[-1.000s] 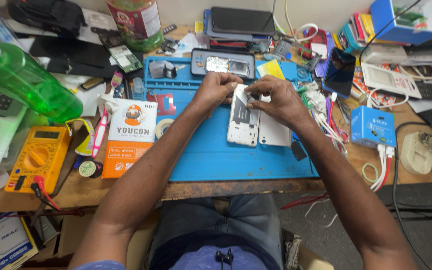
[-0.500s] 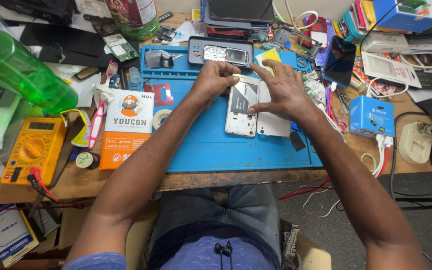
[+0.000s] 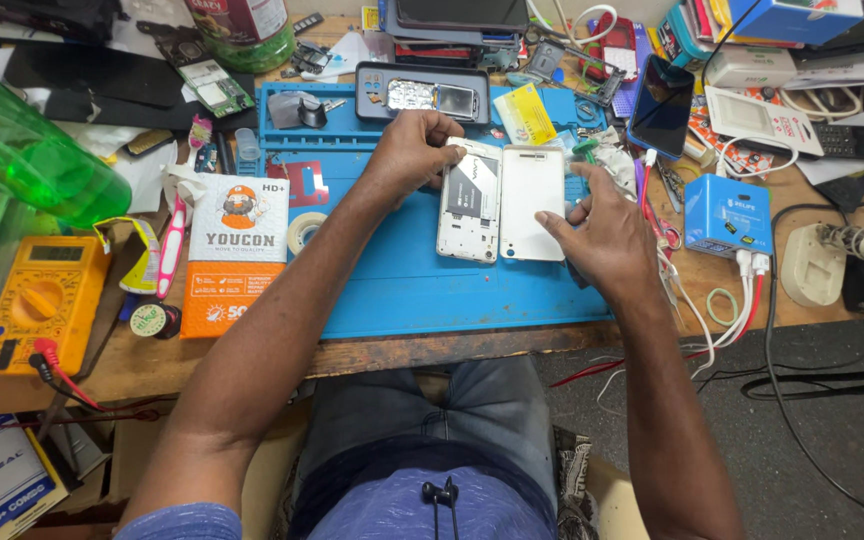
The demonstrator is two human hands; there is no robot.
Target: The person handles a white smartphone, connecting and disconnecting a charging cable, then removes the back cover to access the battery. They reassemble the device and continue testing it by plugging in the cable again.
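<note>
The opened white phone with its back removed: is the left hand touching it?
Touching. In the head view, the left hand rests its fingertips on the top edge of the opened white phone, with no gap visible between them.

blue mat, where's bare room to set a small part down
The blue mat is bare along its near strip, between the orange and white box and the right hand, below the opened phone and white back cover. The mat's far trays and the table to the right are crowded.
</note>
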